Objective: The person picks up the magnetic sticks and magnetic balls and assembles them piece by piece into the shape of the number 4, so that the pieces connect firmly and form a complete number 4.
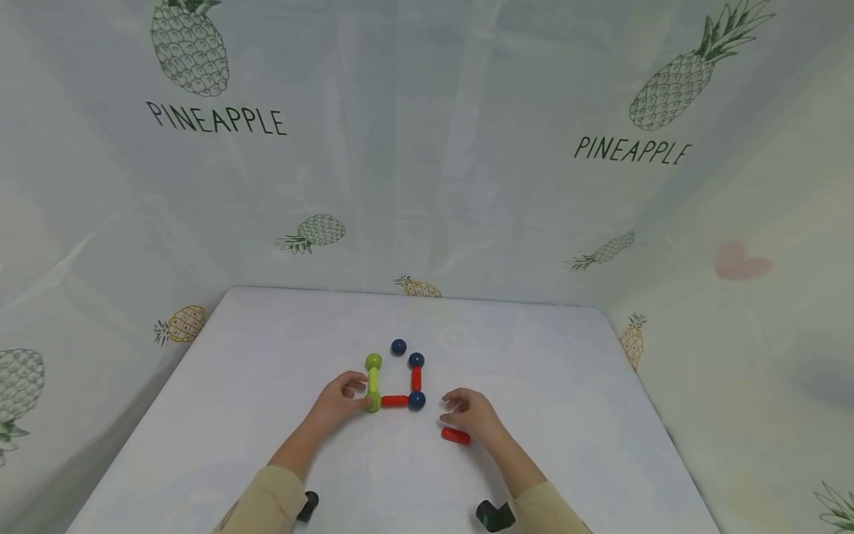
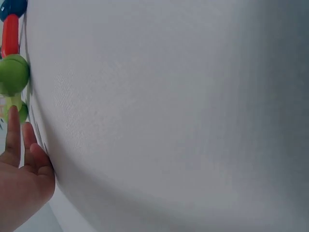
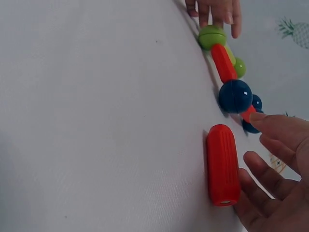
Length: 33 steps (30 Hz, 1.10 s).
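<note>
In the head view, a U-shaped chain of magnetic balls and rods lies on the table. Its left side is a light green rod (image 1: 373, 380) between a far green ball (image 1: 373, 361) and a near green ball (image 1: 374, 402). A red rod (image 1: 394, 401) joins the near one to a blue ball (image 1: 416, 400); another red rod (image 1: 416, 379) leads to a second blue ball (image 1: 416, 360). My left hand (image 1: 336, 401) touches the near green ball with its thumb, fingers loosely bent. My right hand (image 1: 473, 415) holds nothing, hovering beside a loose red rod (image 3: 223, 165).
A separate blue ball (image 1: 399, 347) lies behind the chain. The white table (image 1: 534, 356) ends at a pineapple-print cloth (image 1: 467, 185) at the back and sides. Dark wrist devices (image 1: 495, 515) show near both sleeves.
</note>
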Each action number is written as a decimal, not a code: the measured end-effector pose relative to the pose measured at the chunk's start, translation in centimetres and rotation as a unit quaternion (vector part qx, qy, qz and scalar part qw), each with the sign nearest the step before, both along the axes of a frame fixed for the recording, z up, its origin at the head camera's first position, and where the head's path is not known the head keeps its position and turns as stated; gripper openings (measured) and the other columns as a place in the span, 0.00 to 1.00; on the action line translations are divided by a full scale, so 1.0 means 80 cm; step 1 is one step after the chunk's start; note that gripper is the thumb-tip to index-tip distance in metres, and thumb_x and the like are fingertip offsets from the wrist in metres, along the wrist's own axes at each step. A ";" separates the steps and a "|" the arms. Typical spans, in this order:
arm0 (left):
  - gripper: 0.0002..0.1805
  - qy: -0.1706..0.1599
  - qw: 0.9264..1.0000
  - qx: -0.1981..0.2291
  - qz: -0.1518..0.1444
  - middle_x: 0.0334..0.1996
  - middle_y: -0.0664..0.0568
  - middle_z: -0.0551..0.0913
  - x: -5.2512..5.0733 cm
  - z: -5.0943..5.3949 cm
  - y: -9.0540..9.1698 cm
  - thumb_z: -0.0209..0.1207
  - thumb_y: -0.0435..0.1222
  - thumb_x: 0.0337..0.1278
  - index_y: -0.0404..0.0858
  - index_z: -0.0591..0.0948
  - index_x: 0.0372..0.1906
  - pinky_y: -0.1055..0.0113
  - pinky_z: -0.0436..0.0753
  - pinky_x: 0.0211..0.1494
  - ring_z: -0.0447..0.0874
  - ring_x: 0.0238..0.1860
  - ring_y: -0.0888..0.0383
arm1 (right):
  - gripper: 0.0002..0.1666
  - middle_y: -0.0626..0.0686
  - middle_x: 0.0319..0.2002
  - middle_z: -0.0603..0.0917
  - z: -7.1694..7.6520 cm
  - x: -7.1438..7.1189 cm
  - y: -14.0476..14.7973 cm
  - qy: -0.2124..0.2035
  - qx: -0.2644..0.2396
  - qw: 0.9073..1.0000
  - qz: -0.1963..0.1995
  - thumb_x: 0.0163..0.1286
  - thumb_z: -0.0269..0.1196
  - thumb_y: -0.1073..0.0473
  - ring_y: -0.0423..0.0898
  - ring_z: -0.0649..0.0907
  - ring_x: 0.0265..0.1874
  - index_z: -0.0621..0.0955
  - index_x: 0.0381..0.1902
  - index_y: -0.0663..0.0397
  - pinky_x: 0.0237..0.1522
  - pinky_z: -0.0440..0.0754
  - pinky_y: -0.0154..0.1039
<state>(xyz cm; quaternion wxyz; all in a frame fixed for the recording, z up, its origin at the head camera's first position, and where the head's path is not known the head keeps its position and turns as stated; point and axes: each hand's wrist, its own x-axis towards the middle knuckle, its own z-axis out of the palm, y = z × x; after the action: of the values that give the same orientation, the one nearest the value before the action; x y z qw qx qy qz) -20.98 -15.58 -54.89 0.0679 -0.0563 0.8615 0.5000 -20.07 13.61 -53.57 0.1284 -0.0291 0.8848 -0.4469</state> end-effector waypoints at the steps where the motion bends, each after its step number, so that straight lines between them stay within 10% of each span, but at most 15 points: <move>1: 0.25 0.002 1.000 0.001 -0.001 0.43 0.54 0.82 0.001 -0.001 0.000 0.74 0.39 0.44 0.42 0.81 0.51 0.61 0.73 0.43 0.73 0.43 0.53 | 0.19 0.49 0.36 0.81 0.000 0.002 0.001 -0.001 -0.003 1.000 0.002 0.56 0.74 0.61 0.47 0.76 0.34 0.83 0.46 0.54 0.33 0.78 0.38; 33: 0.21 0.002 1.000 0.024 0.009 0.44 0.55 0.81 0.012 -0.022 0.010 0.74 0.40 0.46 0.44 0.83 0.49 0.59 0.69 0.45 0.68 0.46 0.51 | 0.17 0.47 0.28 0.75 -0.017 0.010 0.026 0.007 0.001 0.996 0.091 0.51 0.76 0.60 0.45 0.71 0.31 0.84 0.40 0.52 0.29 0.70 0.36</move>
<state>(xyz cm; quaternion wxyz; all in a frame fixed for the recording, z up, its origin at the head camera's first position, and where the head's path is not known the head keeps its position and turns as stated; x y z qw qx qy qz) -20.02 -14.77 -56.64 0.0632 -0.0616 0.8487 0.5214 -19.26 15.72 -54.91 0.1621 -0.1126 0.8797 -0.4326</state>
